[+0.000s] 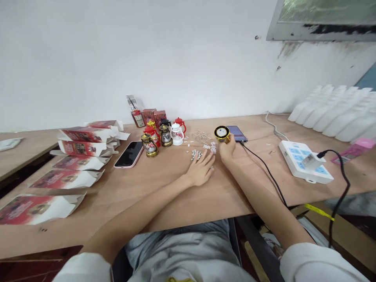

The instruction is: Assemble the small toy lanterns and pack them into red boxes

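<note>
My right hand (227,149) grips a small gold and black lantern (222,134), turned so that its round underside faces me. My left hand (200,171) lies palm down on the table, fingers stretched out and apart. Its fingertips are at a cluster of small round silvery pieces, which look like button cells (196,154). Just beyond them lie small white pieces (213,147) and a loose heap of thin wire-like bits (201,136). To the left stand several little lanterns, among them a white lantern (176,134), a bronze lantern (166,136) and a gold lantern (149,145).
A dark-screened phone (129,154) lies left of the lanterns, and a row of open red boxes (67,174) lines the left side. Behind my right hand rests a cabled phone (236,133). A power strip (304,161) and white bottles (335,113) occupy the right.
</note>
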Demonstrator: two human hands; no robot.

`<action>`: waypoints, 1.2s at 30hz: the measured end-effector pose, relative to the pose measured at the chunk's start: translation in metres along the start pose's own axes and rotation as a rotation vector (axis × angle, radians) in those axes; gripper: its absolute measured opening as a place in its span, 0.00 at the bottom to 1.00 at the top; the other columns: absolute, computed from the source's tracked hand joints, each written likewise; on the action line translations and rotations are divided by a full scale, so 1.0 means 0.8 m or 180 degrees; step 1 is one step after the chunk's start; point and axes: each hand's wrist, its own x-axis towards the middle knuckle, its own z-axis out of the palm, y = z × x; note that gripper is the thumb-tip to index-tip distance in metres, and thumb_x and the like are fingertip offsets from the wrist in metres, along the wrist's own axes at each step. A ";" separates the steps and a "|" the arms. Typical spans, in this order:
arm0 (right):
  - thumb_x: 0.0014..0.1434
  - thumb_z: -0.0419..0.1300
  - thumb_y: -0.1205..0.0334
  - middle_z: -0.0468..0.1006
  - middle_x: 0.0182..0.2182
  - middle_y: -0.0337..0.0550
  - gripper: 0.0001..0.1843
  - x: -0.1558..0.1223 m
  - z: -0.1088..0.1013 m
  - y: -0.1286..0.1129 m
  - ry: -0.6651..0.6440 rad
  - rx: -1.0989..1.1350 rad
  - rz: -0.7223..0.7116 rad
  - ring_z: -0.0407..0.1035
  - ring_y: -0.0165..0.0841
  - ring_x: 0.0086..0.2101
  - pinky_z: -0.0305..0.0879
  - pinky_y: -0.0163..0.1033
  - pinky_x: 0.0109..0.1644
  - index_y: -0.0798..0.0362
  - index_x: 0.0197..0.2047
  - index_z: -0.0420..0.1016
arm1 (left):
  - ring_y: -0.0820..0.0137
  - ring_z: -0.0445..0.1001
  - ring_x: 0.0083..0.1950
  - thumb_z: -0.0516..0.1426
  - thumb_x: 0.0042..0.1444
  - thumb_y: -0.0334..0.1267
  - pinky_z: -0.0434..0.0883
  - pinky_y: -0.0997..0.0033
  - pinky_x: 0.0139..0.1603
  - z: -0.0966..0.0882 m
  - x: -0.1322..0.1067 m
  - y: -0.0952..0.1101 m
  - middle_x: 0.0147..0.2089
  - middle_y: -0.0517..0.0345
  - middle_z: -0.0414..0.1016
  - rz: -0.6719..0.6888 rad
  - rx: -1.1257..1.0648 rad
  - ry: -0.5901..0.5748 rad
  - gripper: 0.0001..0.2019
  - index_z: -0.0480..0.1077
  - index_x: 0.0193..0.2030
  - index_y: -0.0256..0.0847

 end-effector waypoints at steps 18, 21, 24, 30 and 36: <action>0.46 0.64 0.51 0.70 0.45 0.49 0.31 0.009 -0.001 -0.008 -0.0359 0.0099 0.0075 0.68 0.33 0.38 0.66 0.42 0.46 0.55 0.52 0.66 | 0.62 0.69 0.54 0.49 0.61 0.31 0.61 0.60 0.55 -0.029 0.128 -0.086 0.48 0.48 0.75 -0.1023 0.0239 0.0987 0.11 0.73 0.41 0.38; 0.47 0.63 0.48 0.66 0.48 0.51 0.29 0.007 -0.002 -0.010 -0.0210 -0.0172 0.0020 0.68 0.35 0.40 0.64 0.43 0.49 0.55 0.50 0.69 | 0.66 0.74 0.47 0.46 0.63 0.32 0.67 0.65 0.49 -0.054 0.130 -0.094 0.43 0.50 0.76 -0.1305 -0.0293 0.1571 0.11 0.69 0.45 0.38; 0.50 0.62 0.47 0.68 0.47 0.49 0.29 0.005 -0.003 -0.016 -0.0049 -0.0049 -0.0124 0.67 0.36 0.44 0.63 0.43 0.51 0.54 0.51 0.68 | 0.74 0.75 0.31 0.47 0.63 0.33 0.69 0.74 0.34 -0.089 0.121 -0.104 0.32 0.59 0.72 -0.1571 -0.1760 0.2557 0.08 0.65 0.43 0.40; 0.46 0.66 0.49 0.74 0.41 0.46 0.30 -0.022 0.007 -0.039 -0.0291 0.0488 -0.0092 0.70 0.32 0.38 0.66 0.37 0.43 0.54 0.49 0.66 | 0.81 0.63 0.16 0.54 0.58 0.43 0.61 0.82 0.17 -0.148 0.033 -0.114 0.23 0.69 0.60 -0.1245 -0.3191 0.3322 0.08 0.63 0.39 0.43; 0.45 0.67 0.50 0.75 0.42 0.45 0.26 -0.081 0.025 -0.061 -0.1233 0.0962 0.0022 0.70 0.35 0.41 0.68 0.41 0.47 0.52 0.45 0.68 | 0.84 0.53 0.13 0.65 0.45 0.44 0.49 0.82 0.13 -0.176 -0.056 -0.114 0.19 0.71 0.61 -0.1191 -0.3343 0.2961 0.18 0.69 0.41 0.39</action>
